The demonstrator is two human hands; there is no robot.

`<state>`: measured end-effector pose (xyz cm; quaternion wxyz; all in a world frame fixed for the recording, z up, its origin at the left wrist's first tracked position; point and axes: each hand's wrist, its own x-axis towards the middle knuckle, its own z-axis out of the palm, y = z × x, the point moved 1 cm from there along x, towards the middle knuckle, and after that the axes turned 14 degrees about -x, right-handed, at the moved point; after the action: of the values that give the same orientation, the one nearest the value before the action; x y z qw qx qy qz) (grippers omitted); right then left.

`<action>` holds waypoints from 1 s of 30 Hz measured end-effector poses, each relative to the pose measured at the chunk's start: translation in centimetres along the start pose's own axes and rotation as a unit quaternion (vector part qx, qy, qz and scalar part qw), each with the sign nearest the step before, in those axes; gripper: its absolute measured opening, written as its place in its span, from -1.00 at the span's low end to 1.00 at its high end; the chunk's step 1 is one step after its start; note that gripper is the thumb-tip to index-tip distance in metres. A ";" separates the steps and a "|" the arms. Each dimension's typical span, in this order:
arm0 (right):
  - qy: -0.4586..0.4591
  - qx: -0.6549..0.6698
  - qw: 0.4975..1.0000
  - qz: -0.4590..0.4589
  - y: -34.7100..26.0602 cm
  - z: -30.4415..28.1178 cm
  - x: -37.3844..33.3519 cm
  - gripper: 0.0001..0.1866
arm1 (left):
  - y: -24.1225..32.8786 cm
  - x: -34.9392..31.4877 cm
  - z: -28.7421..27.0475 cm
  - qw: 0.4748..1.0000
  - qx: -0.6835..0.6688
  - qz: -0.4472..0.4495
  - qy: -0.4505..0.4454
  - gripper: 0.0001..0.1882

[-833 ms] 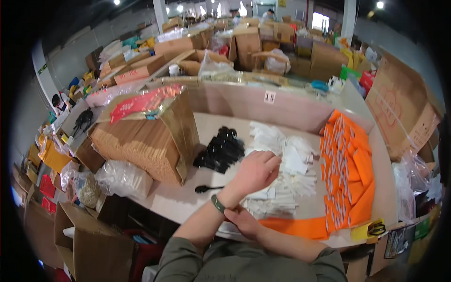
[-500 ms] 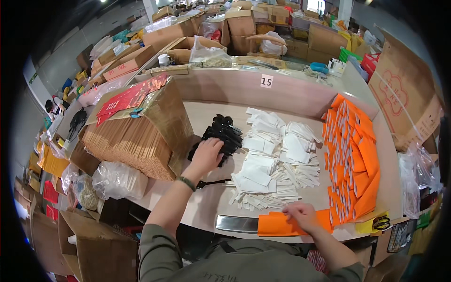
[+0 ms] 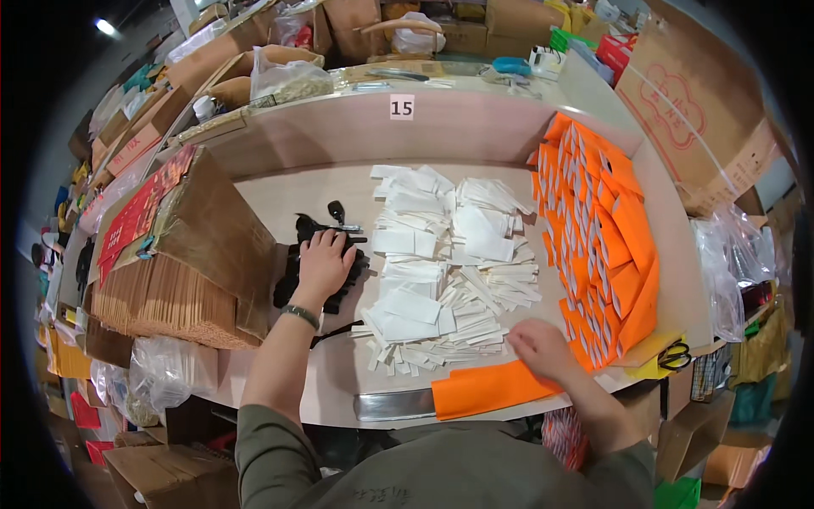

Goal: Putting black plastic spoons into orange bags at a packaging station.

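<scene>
My left hand [image 3: 325, 265] lies over a pile of small black pieces [image 3: 348, 299], palm down with fingers apart. These pieces look partly like straps; their exact kind is unclear. One black piece with a rounded end [image 3: 337, 209] sticks out beyond my fingertips. My right hand [image 3: 543, 348] is curled closed, with nothing visible in it, just above a flat orange fabric piece [image 3: 487, 390]. That piece covers the right part of a shiny metal strip [image 3: 394, 405] along the table's near edge. White rectangular pieces and narrow strips [image 3: 415, 276] are heaped between my hands.
Overlapping orange fabric pieces [image 3: 598, 246] line the right side. A large carton [image 3: 212, 246] packed with brown sheets stands at left, red paper on top. Scissors [image 3: 675, 356] rest at the right corner. A low partition [image 3: 339, 136] closes off the back.
The view has shifted, bringing the partition lower-left. My left hand has spread over the black pile, and one piece now lies beyond it. My right hand has curled and moved toward the white strips.
</scene>
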<state>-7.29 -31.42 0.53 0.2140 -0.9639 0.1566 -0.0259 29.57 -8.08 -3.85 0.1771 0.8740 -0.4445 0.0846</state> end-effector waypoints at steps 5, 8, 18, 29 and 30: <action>0.144 -0.152 0.976 -0.066 0.0 -0.4 6.4 -0.85 | 2.5 -3.8 -1.6 0.997 0.033 -0.071 -0.013 -0.57; 0.294 -0.192 0.935 -0.048 1.3 0.6 11.1 -0.85 | 3.2 -5.7 -2.0 0.993 0.018 -0.108 -0.052 -0.48; 0.165 -0.100 0.981 0.032 4.2 1.0 9.7 -0.84 | 5.4 -17.3 -9.1 0.985 -0.124 -0.102 -0.055 -0.62; 0.091 0.207 0.974 0.009 -5.3 -0.7 5.0 -0.90 | 5.5 -19.1 -6.3 0.981 -0.135 -0.132 -0.034 -0.83; 0.026 0.233 0.972 -0.034 -7.0 0.6 4.1 -0.90 | 5.4 -19.3 -6.1 0.982 -0.130 -0.138 -0.023 -0.84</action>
<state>-1.34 -26.43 2.88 0.4274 -0.8913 0.1192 -0.0934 13.89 5.82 -2.86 0.2887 0.8982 -0.3310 -0.0187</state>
